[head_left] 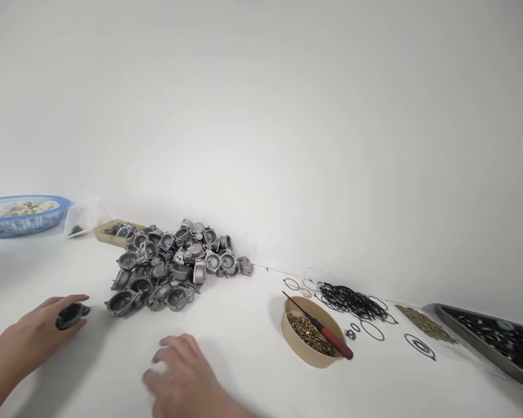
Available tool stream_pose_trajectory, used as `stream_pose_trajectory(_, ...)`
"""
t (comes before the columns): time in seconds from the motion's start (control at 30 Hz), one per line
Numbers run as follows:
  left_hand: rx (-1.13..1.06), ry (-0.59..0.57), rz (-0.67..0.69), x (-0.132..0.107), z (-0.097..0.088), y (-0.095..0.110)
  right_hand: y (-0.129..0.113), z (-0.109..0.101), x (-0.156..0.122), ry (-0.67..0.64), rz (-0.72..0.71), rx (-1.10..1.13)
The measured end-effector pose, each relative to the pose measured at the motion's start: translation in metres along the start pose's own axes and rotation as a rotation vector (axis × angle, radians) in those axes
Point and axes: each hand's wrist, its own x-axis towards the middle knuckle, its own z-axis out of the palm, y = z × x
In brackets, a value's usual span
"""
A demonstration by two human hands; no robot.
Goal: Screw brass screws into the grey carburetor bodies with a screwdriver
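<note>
Gripping one metal housing [71, 316] in the left hand [46, 322], over the front left of the worktop [244, 331]; holding the right hand [181, 371] empty, slightly blurred, fingers loosely bent. Facing one pile of housings [181, 270], too overlapped to count, by the back edge. Counting also one metal tray [479, 345] far right, one blue basket [26, 224] back left, one bowl [303, 353], one heap of black rings [353, 302], too tangled to count, one clear tub [89, 213], one tan tray [107, 238] and one screwdriver [336, 341], lying across the bowl, partly covering brass pieces [305, 334]
</note>
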Motion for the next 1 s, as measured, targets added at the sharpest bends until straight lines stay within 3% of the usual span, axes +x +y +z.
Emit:
stream_pose_trajectory(0.07, -0.039, -0.074, -0.012, -0.001, -0.010, 0.007, 0.018, -0.022, -0.003, 0.025, 0.199, 0.080)
stream_pose_trajectory(0.17, -0.118, -0.074, 0.089, -0.008, -0.022, 0.028, 0.045, -0.061, -0.017, 0.020, 0.411, 0.103)
stream_pose_trajectory(0.27, -0.252, -0.080, 0.212, -0.020, -0.028, 0.079, 0.065, -0.089, -0.038, -0.029, 0.670, 0.179)
stream_pose_trajectory(0.33, -0.395, -0.259, 0.387, -0.027, -0.025, 0.127, 0.074, -0.098, -0.052, -0.040, 0.861, 0.297)
stream_pose_trajectory(0.47, -0.522, -0.539, 0.795, -0.032, 0.002, 0.221, 0.089, -0.103, -0.073, 0.016, 1.050, 0.435)
stream_pose_trajectory(0.6, -0.516, -0.675, 1.004, -0.033, 0.048, 0.278, 0.102, -0.107, -0.084, 0.096, 1.138, 0.509)
stream_pose_trajectory(0.73, -0.616, -0.726, 1.092, -0.037, 0.076, 0.294, 0.102, -0.111, -0.087, 0.129, 1.161, 0.542)
stream_pose_trajectory(1.0, -0.819, -0.780, 1.068, -0.033, 0.088, 0.282, 0.096, -0.106, -0.083, 0.112, 1.144, 0.530)
